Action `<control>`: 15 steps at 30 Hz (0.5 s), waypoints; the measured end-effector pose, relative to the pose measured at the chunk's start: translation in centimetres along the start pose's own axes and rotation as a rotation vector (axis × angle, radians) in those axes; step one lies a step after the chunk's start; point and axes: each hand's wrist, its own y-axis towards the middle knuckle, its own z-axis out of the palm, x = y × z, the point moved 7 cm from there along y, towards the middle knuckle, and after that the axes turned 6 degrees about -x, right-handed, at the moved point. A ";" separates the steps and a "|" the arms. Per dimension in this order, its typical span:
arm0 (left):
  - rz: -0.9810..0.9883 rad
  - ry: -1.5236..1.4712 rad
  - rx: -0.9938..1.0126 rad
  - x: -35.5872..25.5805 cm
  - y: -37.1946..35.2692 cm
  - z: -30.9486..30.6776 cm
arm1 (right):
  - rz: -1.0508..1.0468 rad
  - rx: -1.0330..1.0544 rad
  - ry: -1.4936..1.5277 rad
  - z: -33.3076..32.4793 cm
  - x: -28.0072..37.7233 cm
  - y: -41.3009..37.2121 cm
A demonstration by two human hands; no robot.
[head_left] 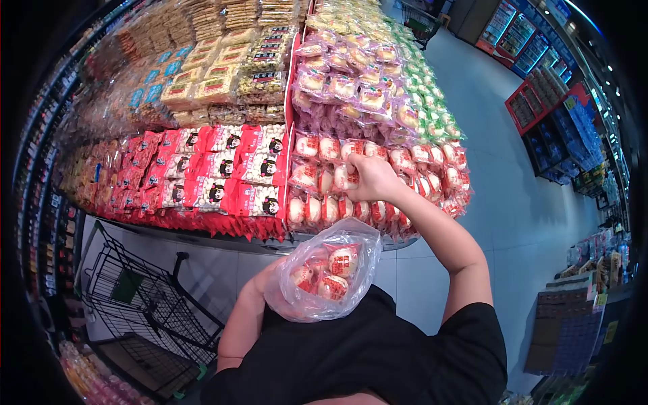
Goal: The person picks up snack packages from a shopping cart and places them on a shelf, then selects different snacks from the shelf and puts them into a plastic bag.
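Note:
My right hand [370, 177] reaches over the display with its fingers closed on a round pastry [345, 178] in clear, red-printed wrapping. Around it lie rows of the same wrapped pastries [312, 210]. Close to my body, my left hand [270, 275] holds up a clear plastic bag [316, 309], its mouth spread wide. The bag covers most of that hand's fingers. Inside it are several pastries [333, 288] in matching red-printed wrappers.
Red snack packets [223, 165] fill the section to the left, beyond a red divider [290, 88]. Purple-wrapped pastries [347, 84] are piled behind. A black shopping cart [135, 297] stands at lower left. Grey aisle floor [486, 175] runs along the right.

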 end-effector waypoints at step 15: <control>-0.044 -0.101 -0.085 -2.7 -0.1 4.7 | -0.181 -0.196 0.223 4.4 0.7 2.2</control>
